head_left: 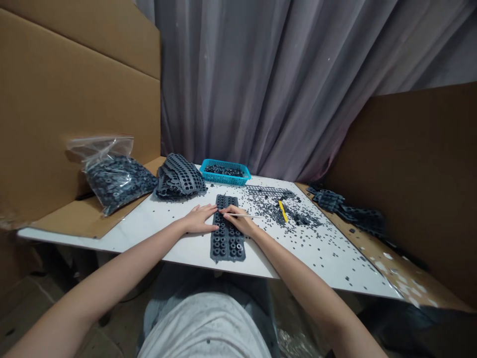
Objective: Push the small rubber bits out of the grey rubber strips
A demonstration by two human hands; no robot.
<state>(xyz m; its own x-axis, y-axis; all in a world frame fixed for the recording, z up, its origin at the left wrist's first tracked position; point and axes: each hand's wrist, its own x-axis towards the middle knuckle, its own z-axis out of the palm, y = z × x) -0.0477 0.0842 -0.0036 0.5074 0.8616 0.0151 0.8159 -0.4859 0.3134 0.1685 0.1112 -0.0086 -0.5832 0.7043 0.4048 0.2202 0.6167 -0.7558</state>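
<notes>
A dark grey rubber sheet (228,254) with rows of raised ring-shaped parts lies lengthwise before me on the white table. My left hand (199,219) rests flat at its left edge, fingers spread, fingertips touching the sheet. Over the sheet's middle, my right hand (238,219) is closed round a thin white stick (246,216), held like a pen. The stick's rear end points right; its tip is hidden by the fingers. Part of the sheet is covered by the right hand.
Left stand a clear zip bag (119,181) of dark rings and a pile of perforated sheets (179,176). Behind is a blue basket (225,172) of dark pieces. Small black scraps surround a yellow tool (282,211) at right. Cardboard walls (417,184) flank the table (257,266).
</notes>
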